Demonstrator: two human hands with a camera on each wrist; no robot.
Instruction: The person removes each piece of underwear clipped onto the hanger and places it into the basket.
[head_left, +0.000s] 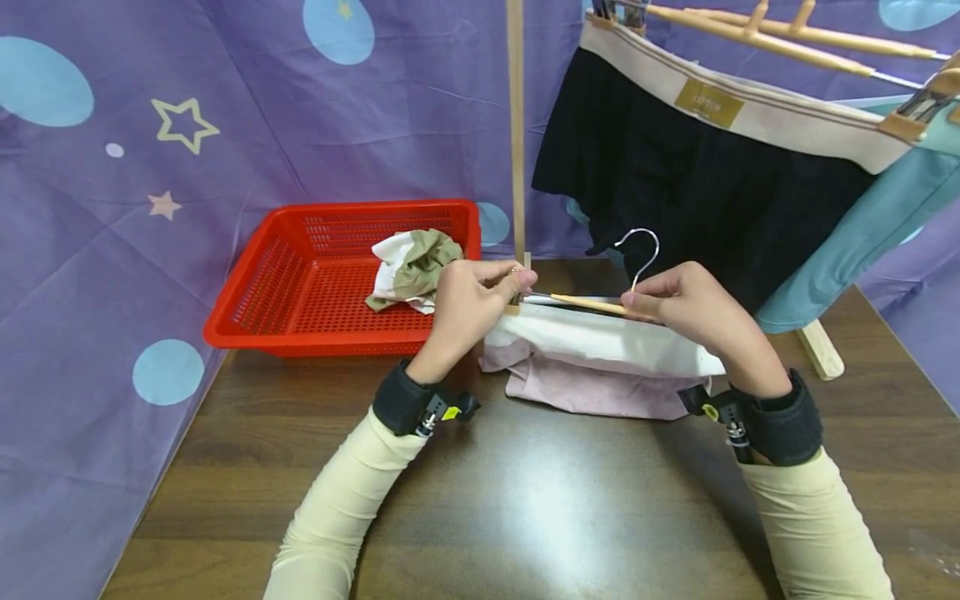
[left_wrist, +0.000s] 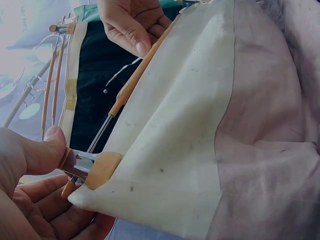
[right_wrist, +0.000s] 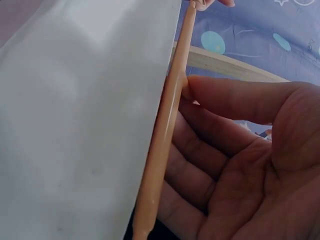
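In the centre of the head view, a pink garment (head_left: 607,387) with a broad white band (head_left: 622,337) lies on the wooden table (head_left: 540,508), its band raised toward a clip hanger (head_left: 588,305). The left hand (head_left: 482,304) pinches the metal clip (left_wrist: 103,170) at the hanger's left end between thumb and fingers; in the lower left of the left wrist view, the clip's tan pads sit at the corner of the white band, though how firmly they press the cloth is hard to judge. The right hand (head_left: 678,304) grips the hanger's tan bar close to the wire hook (head_left: 657,247), and in the right wrist view its thumb meets the bar right of centre, with the fingers curled behind. Left of centre in the head view stands a red basket (head_left: 341,343), a crumpled olive-and-white cloth (head_left: 423,268) lying in its right part. At upper right, a black garment (head_left: 660,150) with a cream, gold-labelled waistband hangs from clips, and a teal garment (head_left: 862,233) shows beyond it at the right edge. A pale wooden post (head_left: 516,125) rises at upper centre before a purple patterned curtain (head_left: 225,167).
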